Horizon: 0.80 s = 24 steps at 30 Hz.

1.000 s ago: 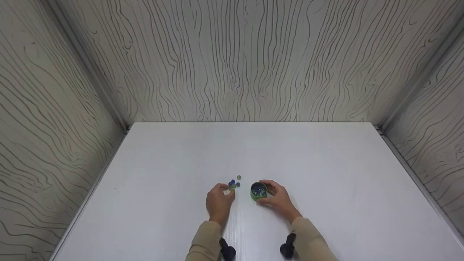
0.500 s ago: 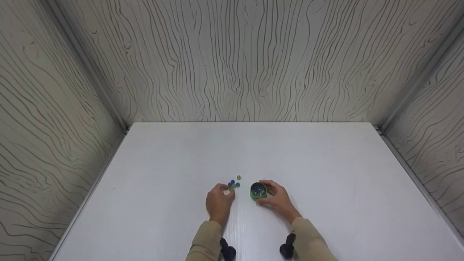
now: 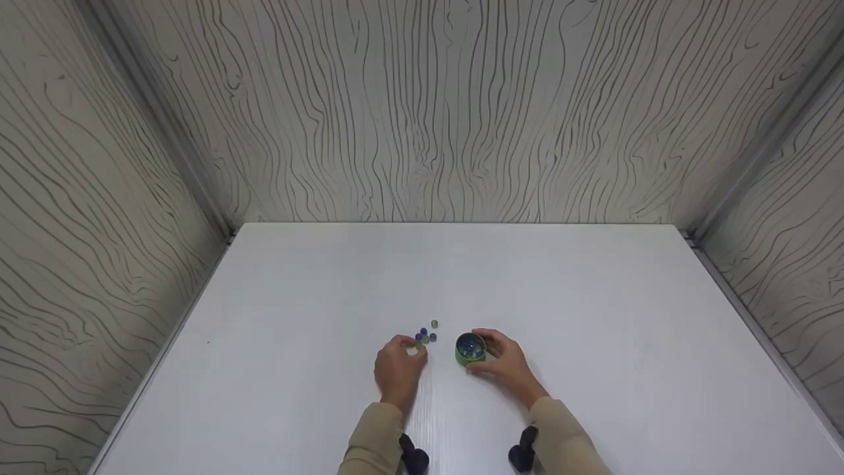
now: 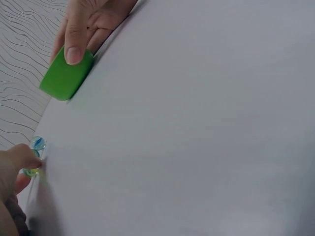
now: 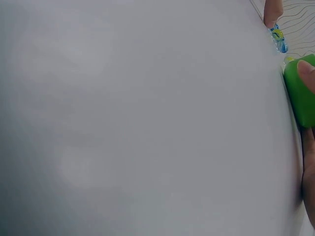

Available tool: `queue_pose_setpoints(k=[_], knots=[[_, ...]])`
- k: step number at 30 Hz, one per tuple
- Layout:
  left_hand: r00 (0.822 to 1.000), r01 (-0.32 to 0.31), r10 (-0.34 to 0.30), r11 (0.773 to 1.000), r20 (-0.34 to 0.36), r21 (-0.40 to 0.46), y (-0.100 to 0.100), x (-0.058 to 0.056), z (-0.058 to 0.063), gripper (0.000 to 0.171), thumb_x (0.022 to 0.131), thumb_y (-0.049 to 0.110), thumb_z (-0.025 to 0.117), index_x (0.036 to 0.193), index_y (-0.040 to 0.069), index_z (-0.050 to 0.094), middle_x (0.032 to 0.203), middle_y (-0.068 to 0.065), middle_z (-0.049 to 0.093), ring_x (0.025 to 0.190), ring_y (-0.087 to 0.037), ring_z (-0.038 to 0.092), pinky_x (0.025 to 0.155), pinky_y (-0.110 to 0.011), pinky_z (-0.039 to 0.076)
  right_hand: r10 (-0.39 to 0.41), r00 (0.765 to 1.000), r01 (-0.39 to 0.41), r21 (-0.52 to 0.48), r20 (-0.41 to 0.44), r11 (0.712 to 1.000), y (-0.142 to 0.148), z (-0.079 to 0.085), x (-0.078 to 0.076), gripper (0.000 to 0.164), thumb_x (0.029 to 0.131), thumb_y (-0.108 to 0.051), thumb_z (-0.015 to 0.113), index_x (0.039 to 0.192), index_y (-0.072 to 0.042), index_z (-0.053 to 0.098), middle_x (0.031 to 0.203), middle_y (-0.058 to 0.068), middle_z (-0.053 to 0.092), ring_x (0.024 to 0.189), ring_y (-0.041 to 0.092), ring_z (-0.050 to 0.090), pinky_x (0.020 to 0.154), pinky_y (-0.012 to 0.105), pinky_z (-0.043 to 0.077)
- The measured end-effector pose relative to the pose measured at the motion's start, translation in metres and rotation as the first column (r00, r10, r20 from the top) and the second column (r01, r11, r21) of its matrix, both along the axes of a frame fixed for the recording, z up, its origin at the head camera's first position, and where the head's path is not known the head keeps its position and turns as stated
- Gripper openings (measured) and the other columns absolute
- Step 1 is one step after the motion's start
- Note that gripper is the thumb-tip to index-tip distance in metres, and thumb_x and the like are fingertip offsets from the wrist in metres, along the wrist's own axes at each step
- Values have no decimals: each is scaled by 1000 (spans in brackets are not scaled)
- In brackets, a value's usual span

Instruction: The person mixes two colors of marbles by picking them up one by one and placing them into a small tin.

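Note:
Low over the table, my left hand [image 3: 397, 371] has thumb and fingertips at a yellow-green glass marble [image 4: 31, 172], which sits between them. Right beside those fingertips lies a small cluster of blue and greenish marbles [image 3: 424, 331]. One greenish marble [image 3: 434, 324] is a little farther off. My right hand [image 3: 509, 364] grips a small round green cup [image 3: 462, 359] from its right side, thumb in front and fingers behind. Several dark and clear marbles show inside the cup. In the left wrist view the cup's green wall [image 4: 66, 78] is upright near the tabletop, the thumb pressed on it.
Both hands are at the front middle of a white table [image 3: 297, 284]. Wood-grain patterned panels [image 3: 422, 112] rise at its back and sides. Dark wrist devices [image 3: 414, 455] hang at the inner side of both sleeves.
The yellow-green marble at the left fingertips has shifted slightly toward the left hand. The right hand and the cup stay in place.

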<state>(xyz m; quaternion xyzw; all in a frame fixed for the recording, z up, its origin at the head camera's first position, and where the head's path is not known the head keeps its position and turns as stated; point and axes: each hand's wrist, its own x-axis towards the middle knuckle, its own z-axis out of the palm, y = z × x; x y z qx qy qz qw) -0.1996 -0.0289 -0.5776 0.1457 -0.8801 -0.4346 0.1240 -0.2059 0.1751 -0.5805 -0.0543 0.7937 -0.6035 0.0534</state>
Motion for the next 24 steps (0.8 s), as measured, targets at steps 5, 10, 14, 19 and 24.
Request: queue_pose_setpoints(k=[5, 10, 14, 19, 24], knots=[[1000, -1, 1, 1000, 7, 1, 0, 0, 1, 14, 73, 18, 74, 85, 13, 71, 89, -6, 75, 71, -15, 65, 64, -30, 49, 14, 1000, -15, -18, -6, 1000, 0, 1, 0, 68, 70, -12, 84, 130, -1, 54, 137, 20, 56, 134, 35, 48, 111, 39, 38], [1000, -8, 8, 1000, 6, -4, 0, 1, 2, 14, 73, 18, 74, 85, 12, 71, 88, -5, 75, 70, -13, 64, 63, -29, 48, 12, 1000, -12, -16, -2, 1000, 0, 3, 1, 68, 70, -11, 83, 131, -1, 53, 138, 19, 55, 135, 34, 48, 111, 39, 38], [1000, -13, 13, 1000, 12, 10, 0, 1, 2, 14, 74, 19, 74, 86, 13, 71, 89, -6, 76, 74, -15, 66, 66, -30, 50, 12, 1000, -12, -17, 1, 1000, 0, 3, 1, 69, 70, -11, 83, 131, -1, 53, 139, 19, 54, 136, 34, 47, 111, 38, 38], [1000, -17, 17, 999, 1, 30, 1, 2, 4, 15, 74, 18, 75, 87, 12, 72, 89, -6, 76, 73, -15, 66, 64, -30, 49, 14, 1000, -14, -16, 7, 1000, 1, 2, 0, 69, 70, -10, 83, 131, -1, 53, 139, 20, 54, 136, 36, 46, 111, 39, 38], [1000, -2, 2, 999, 2, 52, 1, 2, 4, 14, 75, 18, 75, 87, 12, 71, 88, -5, 75, 70, -12, 62, 63, -28, 47, 8, 1000, -8, -12, 11, 1000, 0, 1, -1, 69, 69, -10, 84, 130, -2, 54, 138, 20, 55, 135, 36, 47, 111, 40, 38]])
